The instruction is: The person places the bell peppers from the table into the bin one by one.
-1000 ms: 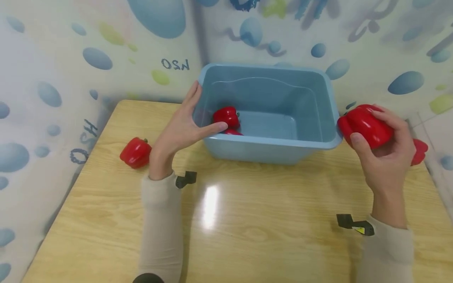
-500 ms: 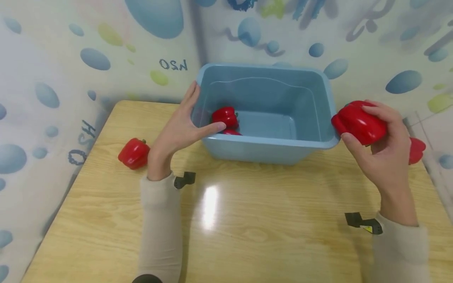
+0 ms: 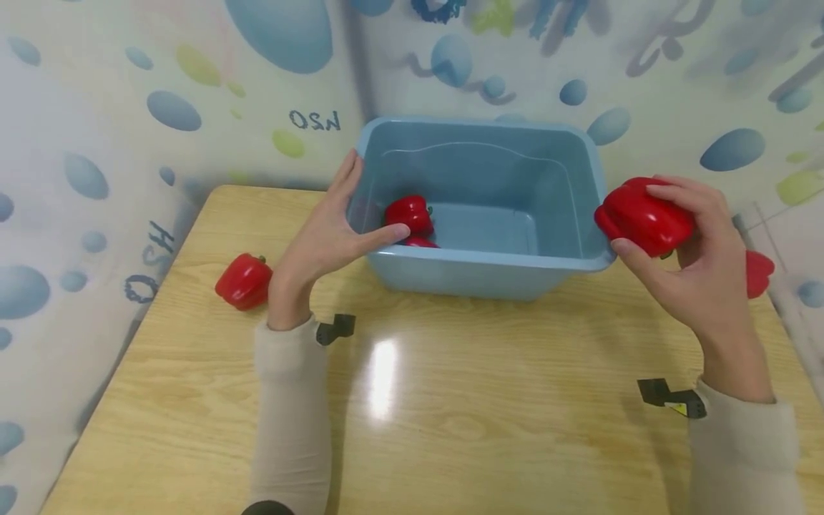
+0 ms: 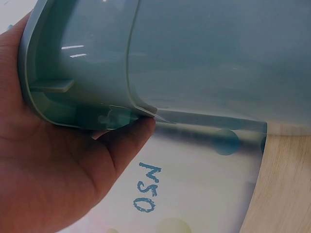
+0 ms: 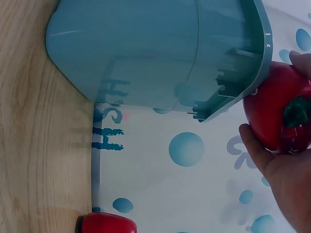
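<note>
A light blue plastic bin (image 3: pixel 489 258) stands at the back of the table, against the wall. At its left end my left hand (image 3: pixel 315 239) holds the rim, thumb over the near edge; the left wrist view shows that hand (image 4: pixel 53 165) gripping the bin's rim. Two red bell peppers, one (image 3: pixel 408 212) partly covering my view of another (image 3: pixel 421 242), lie inside at the left. My right hand (image 3: pixel 711 279) grips a large red bell pepper (image 3: pixel 646 214) just right of the bin, at rim height. Its green stem (image 5: pixel 296 112) shows in the right wrist view.
Another red bell pepper (image 3: pixel 243 281) lies on the wooden table (image 3: pixel 450 400), left of my left wrist. One more (image 3: pixel 759 273) is at the far right, partly hidden behind my right hand. A patterned wall (image 3: pixel 257 64) rises behind the bin.
My right hand has carried its pepper a little left and up, closer to the bin's right rim, tilting it so the stem points down. The left hand and bin stay put.
</note>
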`<action>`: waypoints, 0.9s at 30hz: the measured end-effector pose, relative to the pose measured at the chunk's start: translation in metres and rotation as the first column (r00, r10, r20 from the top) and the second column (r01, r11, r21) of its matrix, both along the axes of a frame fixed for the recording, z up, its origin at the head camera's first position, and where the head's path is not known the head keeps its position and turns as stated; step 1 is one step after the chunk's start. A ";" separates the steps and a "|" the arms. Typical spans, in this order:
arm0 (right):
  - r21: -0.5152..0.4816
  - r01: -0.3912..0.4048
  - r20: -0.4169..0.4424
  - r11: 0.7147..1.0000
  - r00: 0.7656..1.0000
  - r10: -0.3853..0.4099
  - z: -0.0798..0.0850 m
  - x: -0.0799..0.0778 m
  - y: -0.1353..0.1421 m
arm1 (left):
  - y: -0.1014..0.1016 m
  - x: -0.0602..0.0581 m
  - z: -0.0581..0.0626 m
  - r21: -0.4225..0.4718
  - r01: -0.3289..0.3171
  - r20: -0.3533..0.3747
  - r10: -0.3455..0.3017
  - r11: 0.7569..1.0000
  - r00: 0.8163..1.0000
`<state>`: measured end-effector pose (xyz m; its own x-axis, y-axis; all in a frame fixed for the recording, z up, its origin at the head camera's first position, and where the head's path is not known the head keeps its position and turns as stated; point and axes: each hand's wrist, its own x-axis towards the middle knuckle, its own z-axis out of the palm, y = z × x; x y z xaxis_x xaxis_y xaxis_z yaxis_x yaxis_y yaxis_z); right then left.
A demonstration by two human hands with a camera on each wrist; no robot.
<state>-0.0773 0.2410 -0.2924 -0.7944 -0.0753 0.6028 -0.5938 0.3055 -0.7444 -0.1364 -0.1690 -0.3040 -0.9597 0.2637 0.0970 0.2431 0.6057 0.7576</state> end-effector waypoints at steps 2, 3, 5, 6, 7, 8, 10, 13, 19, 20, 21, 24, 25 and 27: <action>0.035 0.013 0.000 0.999 1.000 -0.013 -0.001 -0.002 0.001 | 0.000 0.000 0.000 0.002 0.002 -0.003 -0.002 1.000 1.000; 0.038 0.015 0.001 0.999 1.000 -0.015 -0.002 -0.003 0.002 | 0.000 0.000 0.000 0.006 0.005 -0.008 -0.004 1.000 1.000; 0.052 0.026 0.008 0.998 1.000 -0.026 -0.003 -0.006 0.003 | 0.000 -0.001 -0.001 0.009 0.007 -0.012 -0.007 1.000 1.000; 0.059 0.032 0.013 0.998 0.999 -0.033 -0.003 -0.006 0.004 | 0.001 -0.001 -0.001 0.010 0.010 -0.015 -0.010 1.000 1.000; 0.066 0.039 0.018 0.997 0.999 -0.040 -0.003 -0.007 0.004 | 0.001 -0.001 -0.001 0.010 0.011 -0.016 -0.011 1.000 1.000; 0.073 0.047 0.021 0.996 0.999 -0.048 -0.003 -0.008 0.005 | 0.001 -0.001 0.000 0.012 0.011 -0.015 -0.011 1.000 1.000; 0.093 0.056 0.032 0.994 0.998 -0.059 -0.002 -0.009 0.005 | 0.001 -0.001 -0.001 0.011 0.010 -0.013 -0.010 1.000 1.000; 0.109 0.047 0.038 0.993 0.998 -0.052 -0.001 -0.010 0.003 | 0.001 -0.001 -0.001 0.010 0.007 -0.010 -0.007 1.000 1.000; 0.157 0.036 0.031 0.987 0.999 -0.041 0.001 -0.011 0.001 | 0.001 -0.001 0.000 0.005 0.001 0.004 -0.001 1.000 1.000; 0.167 0.037 0.029 0.985 0.999 -0.042 0.002 -0.011 0.001 | 0.000 0.000 0.000 0.004 -0.001 0.006 0.000 1.000 1.000; 0.172 0.033 0.027 0.985 0.999 -0.038 0.002 -0.011 0.001 | 0.000 0.000 0.000 0.002 -0.003 0.009 0.003 1.000 1.000; 0.185 0.019 0.019 0.983 1.000 -0.023 0.001 -0.011 0.001 | 0.001 0.000 0.000 0.002 -0.005 0.009 0.005 1.000 1.000; 0.188 0.010 0.015 0.982 1.000 -0.013 0.001 -0.011 0.001 | 0.001 0.000 0.000 0.005 -0.003 0.007 0.003 1.000 1.000; 0.184 -0.010 0.011 0.983 1.000 0.008 0.001 -0.011 0.002 | 0.001 0.000 0.001 0.006 -0.002 0.005 0.002 1.000 1.000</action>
<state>-0.0888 0.2429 -0.2912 -0.7993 -0.1912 0.5696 -0.5895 0.4328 -0.6820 -0.1365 -0.1682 -0.3033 -0.9608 0.2608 0.0937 0.2377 0.6018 0.7624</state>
